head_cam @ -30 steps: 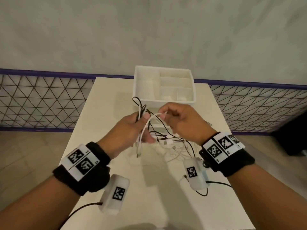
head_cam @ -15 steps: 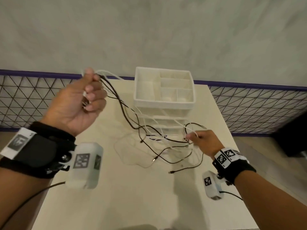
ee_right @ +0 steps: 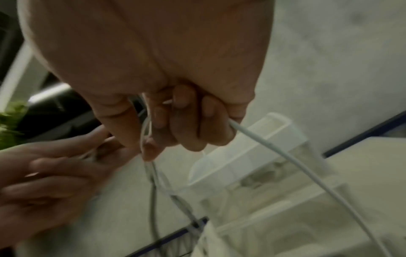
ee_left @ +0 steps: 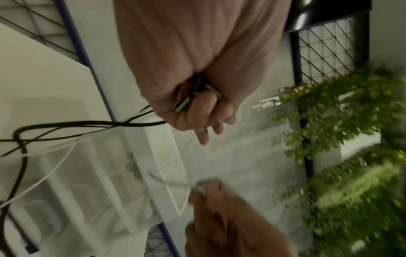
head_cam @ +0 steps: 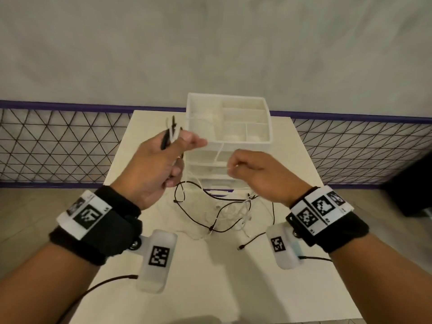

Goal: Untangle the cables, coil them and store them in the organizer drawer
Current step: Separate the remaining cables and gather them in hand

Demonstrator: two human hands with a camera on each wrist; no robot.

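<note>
A bunch of thin black and white cables [head_cam: 171, 134] is gripped in the left hand [head_cam: 156, 167], in the middle left of the head view. The fingers [ee_left: 198, 111] of this hand are curled tight around the plug ends, and a green and an orange plug tip can be seen in the fist in the left wrist view. The ends of the bunch stick up above the hand.

A thin white cable [ee_right: 274, 149] is pinched in the right hand [head_cam: 254, 174], in the middle right of the head view. Its fingers [ee_right: 189, 121] are clenched around the cable, which comes out of the side of the fist and hangs down to the lower right of the right wrist view.

From both hands, the cables hang down to a loose tangled pile of black and white cables [head_cam: 224, 213] that lies on the cream worktop [head_cam: 210, 277], in the middle of the frame. One black plug end [head_cam: 240, 248] lies a little apart from the pile, toward the lower right.

The see-through plastic organizer with drawers [head_cam: 230, 127] stands at the far end of the worktop, just behind the hands. Its top tray is split into small boxes. A black wire fence with a purple rail [head_cam: 58, 146] is seen behind the worktop.
</note>
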